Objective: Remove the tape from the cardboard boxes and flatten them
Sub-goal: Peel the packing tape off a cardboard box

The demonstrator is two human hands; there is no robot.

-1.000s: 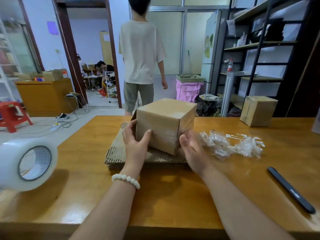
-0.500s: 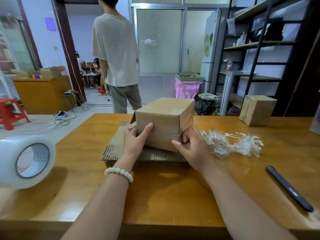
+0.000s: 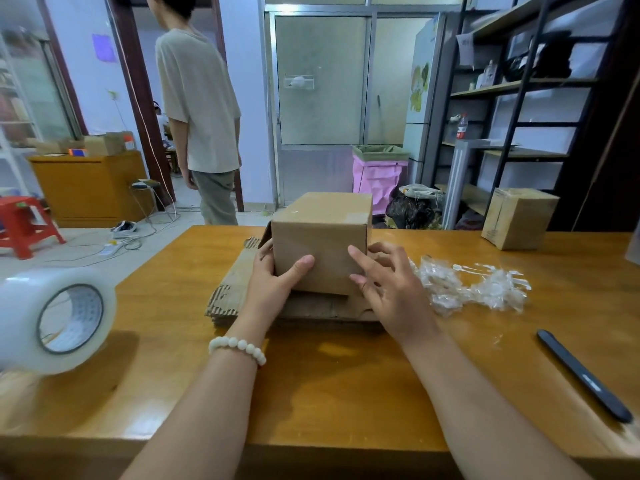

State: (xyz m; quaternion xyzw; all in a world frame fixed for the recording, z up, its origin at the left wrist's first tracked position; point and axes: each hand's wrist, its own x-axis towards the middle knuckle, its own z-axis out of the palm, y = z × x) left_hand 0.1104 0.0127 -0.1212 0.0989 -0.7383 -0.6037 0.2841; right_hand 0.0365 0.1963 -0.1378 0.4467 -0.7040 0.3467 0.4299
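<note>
Nothing can be read with certainty. The core inside the tape roll [image 3: 24, 317] at the near left carries rows of small printed marks, too blurred to make out. The far cardboard box [image 3: 517, 220] at the right end of the table [image 3: 346, 393] has dark print down its left face, too small to read. A white paper sheet [image 3: 465, 48] on the far shelving [image 3: 519, 84] and a bottle [image 3: 461, 128] with a red label are equally illegible.

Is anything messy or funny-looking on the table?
Yes. A crumpled wad of clear tape lies loose on the table, right of the box. The flattened cardboard under the box has a ragged, torn left edge.
</note>
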